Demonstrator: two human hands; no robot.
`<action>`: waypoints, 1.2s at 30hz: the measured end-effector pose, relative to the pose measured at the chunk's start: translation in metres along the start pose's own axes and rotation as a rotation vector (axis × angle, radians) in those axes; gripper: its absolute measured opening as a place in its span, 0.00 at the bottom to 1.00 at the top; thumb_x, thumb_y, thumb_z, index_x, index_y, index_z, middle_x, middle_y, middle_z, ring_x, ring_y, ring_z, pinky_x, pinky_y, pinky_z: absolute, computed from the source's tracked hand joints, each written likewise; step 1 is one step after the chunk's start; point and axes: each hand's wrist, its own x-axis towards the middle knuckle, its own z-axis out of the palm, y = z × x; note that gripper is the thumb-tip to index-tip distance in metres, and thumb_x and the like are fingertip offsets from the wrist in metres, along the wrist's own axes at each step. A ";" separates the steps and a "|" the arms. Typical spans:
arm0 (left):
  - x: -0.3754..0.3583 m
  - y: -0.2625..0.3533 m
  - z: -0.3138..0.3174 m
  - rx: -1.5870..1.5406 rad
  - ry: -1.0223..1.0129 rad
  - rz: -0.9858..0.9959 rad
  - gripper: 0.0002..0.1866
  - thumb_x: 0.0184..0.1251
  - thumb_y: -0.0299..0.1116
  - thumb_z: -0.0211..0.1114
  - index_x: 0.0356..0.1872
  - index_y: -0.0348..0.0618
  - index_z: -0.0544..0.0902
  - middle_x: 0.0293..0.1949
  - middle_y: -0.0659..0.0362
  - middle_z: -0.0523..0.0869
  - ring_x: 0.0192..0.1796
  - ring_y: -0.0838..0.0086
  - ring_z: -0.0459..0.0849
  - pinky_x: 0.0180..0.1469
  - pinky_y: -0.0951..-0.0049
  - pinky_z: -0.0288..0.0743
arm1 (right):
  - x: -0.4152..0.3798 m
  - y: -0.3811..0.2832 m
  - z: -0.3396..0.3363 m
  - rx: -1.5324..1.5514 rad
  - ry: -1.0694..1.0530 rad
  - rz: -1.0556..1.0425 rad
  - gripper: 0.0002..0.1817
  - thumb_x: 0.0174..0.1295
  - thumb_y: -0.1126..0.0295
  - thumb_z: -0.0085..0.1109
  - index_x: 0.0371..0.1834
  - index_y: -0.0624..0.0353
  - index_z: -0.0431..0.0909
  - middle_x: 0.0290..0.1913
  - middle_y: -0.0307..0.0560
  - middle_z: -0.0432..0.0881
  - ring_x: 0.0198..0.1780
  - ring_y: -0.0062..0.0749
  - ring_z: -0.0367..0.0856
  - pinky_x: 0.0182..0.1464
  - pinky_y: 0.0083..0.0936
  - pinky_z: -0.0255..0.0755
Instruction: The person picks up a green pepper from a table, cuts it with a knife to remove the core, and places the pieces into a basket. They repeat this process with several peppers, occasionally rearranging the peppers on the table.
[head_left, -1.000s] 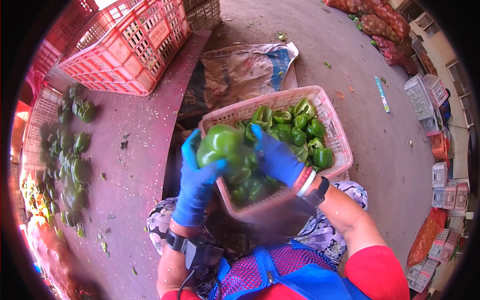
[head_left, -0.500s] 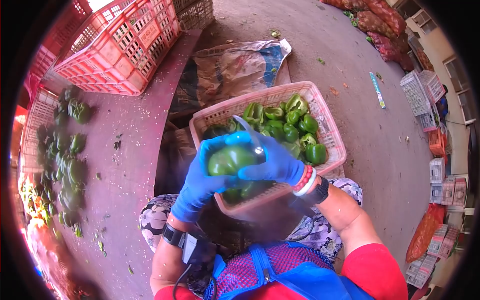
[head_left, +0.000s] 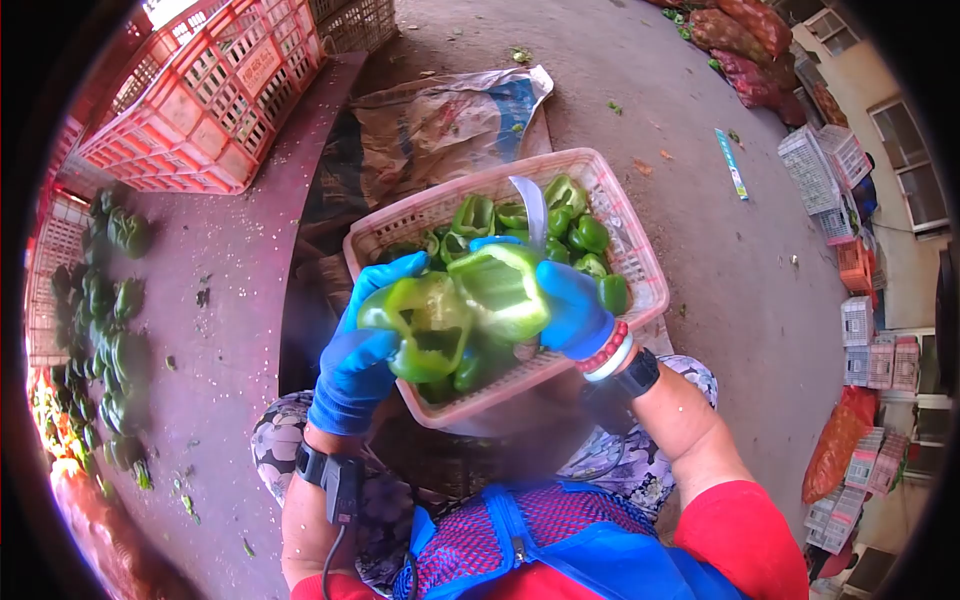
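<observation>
In a blue glove, my left hand (head_left: 357,340) grips one half of a split green bell pepper (head_left: 400,320), its hollow inside facing up. My right hand (head_left: 577,310), gloved too, is closed around the other pepper half (head_left: 503,290), showing a pale green interior. A knife with a curved blade (head_left: 533,210) sticks up from my right hand; its handle is hidden. Both halves are side by side above a pink plastic crate (head_left: 640,265), which holds several cut green pepper pieces (head_left: 590,234).
To the left, whole green peppers (head_left: 127,355) lie on a reddish board (head_left: 225,330). A tall pink crate (head_left: 215,100) stands at the upper left, and a crumpled sack (head_left: 430,125) lies behind the near crate. Filled mesh sacks (head_left: 740,35) and stacked crates (head_left: 815,165) line the right.
The whole pepper between my hands is now in two halves, opened with the insides showing. My hands have moved apart, and the knife blade points more upright.
</observation>
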 end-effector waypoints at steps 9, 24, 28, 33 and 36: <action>0.018 0.009 -0.031 -0.203 0.109 0.115 0.32 0.74 0.48 0.63 0.72 0.42 0.68 0.68 0.47 0.72 0.68 0.48 0.74 0.68 0.27 0.67 | -0.040 -0.080 -0.019 -1.176 0.617 0.028 0.34 0.64 0.44 0.65 0.67 0.55 0.79 0.52 0.42 0.88 0.45 0.31 0.86 0.43 0.35 0.78; 0.019 -0.031 0.000 0.614 0.238 -0.062 0.35 0.65 0.28 0.67 0.74 0.44 0.66 0.64 0.52 0.77 0.60 0.66 0.80 0.60 0.68 0.79 | 0.015 0.049 0.008 -0.546 0.302 0.141 0.17 0.71 0.60 0.63 0.56 0.56 0.78 0.33 0.36 0.84 0.26 0.17 0.81 0.25 0.19 0.75; 0.015 -0.022 0.002 1.178 0.250 -0.088 0.30 0.57 0.39 0.76 0.59 0.39 0.76 0.41 0.48 0.89 0.43 0.61 0.90 0.47 0.61 0.83 | 0.017 0.065 -0.004 -1.281 0.254 -0.338 0.26 0.63 0.57 0.64 0.61 0.59 0.76 0.41 0.58 0.87 0.41 0.50 0.89 0.43 0.40 0.82; 0.015 -0.007 0.000 1.587 0.056 -0.102 0.25 0.54 0.49 0.76 0.44 0.38 0.83 0.34 0.44 0.89 0.40 0.52 0.90 0.41 0.59 0.83 | -0.004 0.041 0.024 -1.331 0.242 -0.045 0.27 0.59 0.57 0.64 0.61 0.58 0.78 0.42 0.61 0.87 0.45 0.53 0.88 0.48 0.43 0.81; 0.018 0.001 0.008 1.523 -0.034 -0.092 0.25 0.55 0.52 0.74 0.43 0.41 0.85 0.31 0.46 0.88 0.37 0.52 0.90 0.39 0.59 0.82 | -0.008 0.026 0.032 -1.197 0.199 0.040 0.26 0.59 0.58 0.64 0.59 0.59 0.79 0.40 0.60 0.87 0.43 0.52 0.88 0.47 0.42 0.81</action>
